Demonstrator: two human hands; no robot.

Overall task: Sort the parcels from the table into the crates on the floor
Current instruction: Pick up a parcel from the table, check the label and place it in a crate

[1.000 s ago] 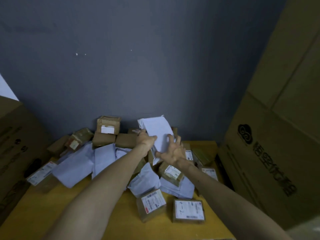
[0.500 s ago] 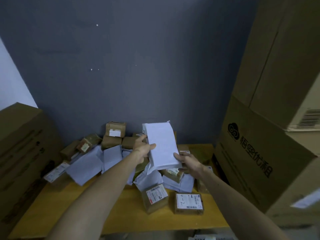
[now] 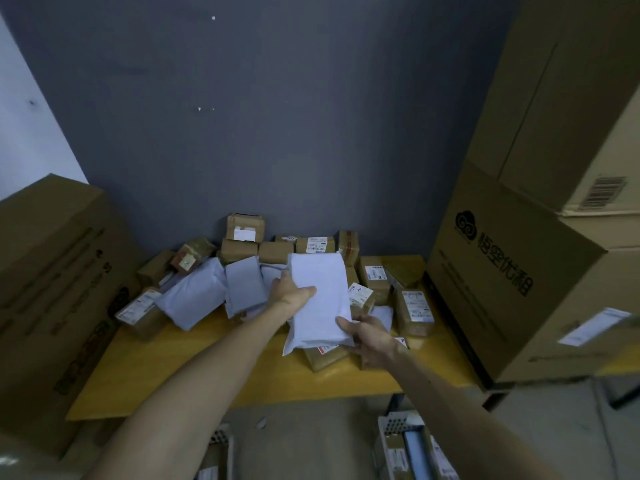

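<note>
I have lifted the white mailer (image 3: pixel 320 299) clear of the parcel pile (image 3: pixel 242 271) and drawn it toward me above the desk (image 3: pixel 194 368), my left hand (image 3: pixel 289 292) and right hand (image 3: pixel 369 336) both gripping it, ready for the crate (image 3: pixel 398 441) below.

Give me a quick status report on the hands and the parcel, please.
Left hand and right hand both grip the white mailer. Mailer held above the table. Crate below on the floor, path clear.

A parcel storeroom: labelled brown cardboard parcels (image 3: pixel 375 278) heaped on a yellow wooden table (image 3: pixel 194 368), tall printed brown cartons (image 3: pixel 512 282) alongside.
</note>
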